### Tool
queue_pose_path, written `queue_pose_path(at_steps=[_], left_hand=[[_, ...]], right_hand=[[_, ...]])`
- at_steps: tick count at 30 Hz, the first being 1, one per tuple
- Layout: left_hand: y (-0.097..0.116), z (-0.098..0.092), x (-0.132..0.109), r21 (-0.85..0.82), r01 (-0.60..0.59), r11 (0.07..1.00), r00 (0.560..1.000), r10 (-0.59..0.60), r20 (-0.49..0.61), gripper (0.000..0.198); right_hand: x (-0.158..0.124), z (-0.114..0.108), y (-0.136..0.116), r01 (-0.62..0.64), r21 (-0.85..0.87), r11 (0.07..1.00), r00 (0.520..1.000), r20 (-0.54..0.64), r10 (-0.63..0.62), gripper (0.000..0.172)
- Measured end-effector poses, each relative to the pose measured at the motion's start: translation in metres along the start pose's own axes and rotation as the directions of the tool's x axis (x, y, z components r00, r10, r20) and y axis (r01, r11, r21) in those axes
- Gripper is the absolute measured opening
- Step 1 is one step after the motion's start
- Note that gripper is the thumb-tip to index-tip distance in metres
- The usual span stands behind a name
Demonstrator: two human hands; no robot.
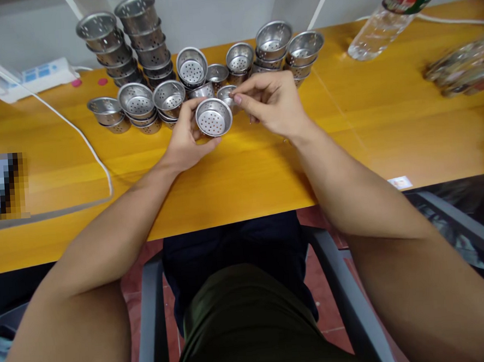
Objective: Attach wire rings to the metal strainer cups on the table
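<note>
Apparently mid-handling, the left hand (188, 138) grips a perforated metal cup (214, 118) over the surface (234, 187) while the right hand (276, 103) pinches just beside it, contents unclear, so the next move needs steadiness.

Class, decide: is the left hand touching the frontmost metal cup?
Touching. The head view shows the left hand gripping the frontmost metal cup between thumb and fingers.

I count two hands (276, 105), one held cup (214, 118), two tall cup stacks (146, 36), one power strip (41, 77), two red dots (102, 81), one bottle (380, 30).
</note>
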State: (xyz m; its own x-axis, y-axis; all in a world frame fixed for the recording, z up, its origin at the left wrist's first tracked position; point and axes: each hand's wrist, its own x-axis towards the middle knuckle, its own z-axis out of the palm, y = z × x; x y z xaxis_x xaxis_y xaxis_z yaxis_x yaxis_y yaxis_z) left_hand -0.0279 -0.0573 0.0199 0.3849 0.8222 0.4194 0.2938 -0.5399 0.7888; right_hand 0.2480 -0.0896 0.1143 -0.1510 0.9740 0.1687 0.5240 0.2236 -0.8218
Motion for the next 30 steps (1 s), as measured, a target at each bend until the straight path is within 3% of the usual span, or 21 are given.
queue_pose_path(at_steps=[9,16,30], left_hand=[[-0.003,-0.002,-0.005,-0.045,0.018,0.999,0.998,-0.016,0.059,0.102],[-0.002,-0.001,-0.006,0.003,-0.022,1.000,0.999,0.021,0.044,0.106],[0.005,-0.001,-0.008,-0.049,-0.004,0.999,0.997,0.008,0.078,0.105]], right_hand=[[-0.001,0.012,0.009,0.143,-0.061,0.988,0.989,0.044,-0.141,0.055],[0.002,0.019,0.015,0.159,-0.089,0.983,0.986,0.065,-0.153,0.041],[0.000,0.031,0.011,0.148,-0.117,0.982,0.989,-0.001,-0.149,0.040]])
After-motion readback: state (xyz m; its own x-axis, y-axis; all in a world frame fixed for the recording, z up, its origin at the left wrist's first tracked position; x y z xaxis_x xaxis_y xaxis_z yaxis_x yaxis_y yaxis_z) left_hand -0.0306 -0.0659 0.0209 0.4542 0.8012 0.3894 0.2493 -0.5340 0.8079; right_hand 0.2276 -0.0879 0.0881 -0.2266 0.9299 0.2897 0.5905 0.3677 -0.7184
